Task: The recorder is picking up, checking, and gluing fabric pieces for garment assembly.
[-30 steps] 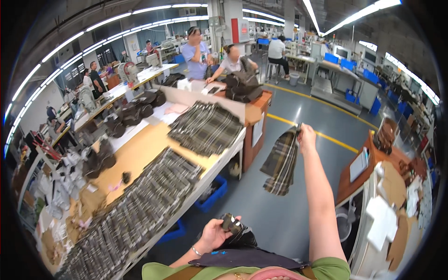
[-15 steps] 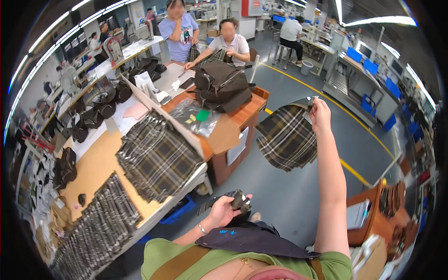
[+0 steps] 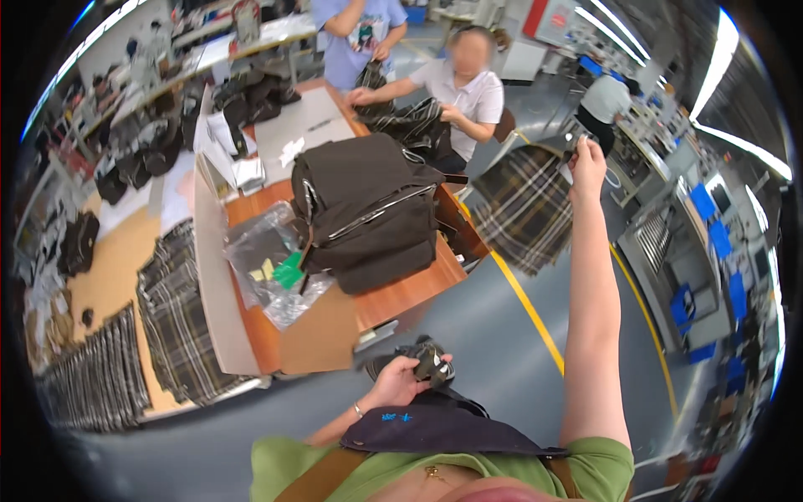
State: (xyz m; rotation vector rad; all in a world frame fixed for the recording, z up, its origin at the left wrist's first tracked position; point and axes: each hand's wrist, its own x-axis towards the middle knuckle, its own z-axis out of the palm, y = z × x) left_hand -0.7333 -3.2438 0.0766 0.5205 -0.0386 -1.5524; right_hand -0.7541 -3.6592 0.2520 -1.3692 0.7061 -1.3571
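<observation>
Over grey floor [image 3: 489,381] beside the wooden worktop [image 3: 422,289], I have the right hand [image 3: 587,171] pinching a raised plaid fabric panel [image 3: 525,211] and the left hand [image 3: 396,385] gripping a small dark bundle [image 3: 428,361], seemingly a carrying step whose next move calls for a steady pinch.

Best open lane: over the grey floor [image 3: 477,343], between the wooden desk [image 3: 410,289] and the right forearm [image 3: 594,318]. Left hand [image 3: 401,381] with its dark bundle [image 3: 431,361] can pass up-right there; upper end is blocked by the plaid cloth piece [image 3: 527,205] hanging from the right hand [image 3: 587,167]. Straight ahead of left hand: desk edge, then bulky backpack [image 3: 368,213]. Forward-left: cardboard [image 3: 318,335], clear plastic bag [image 3: 251,243], then upright panel [image 3: 216,268] walling off the plaid stack [image 3: 180,326]. Seated person [image 3: 473,92] behind backpack. Cloth-to-chair clearance: can't tell.
</observation>
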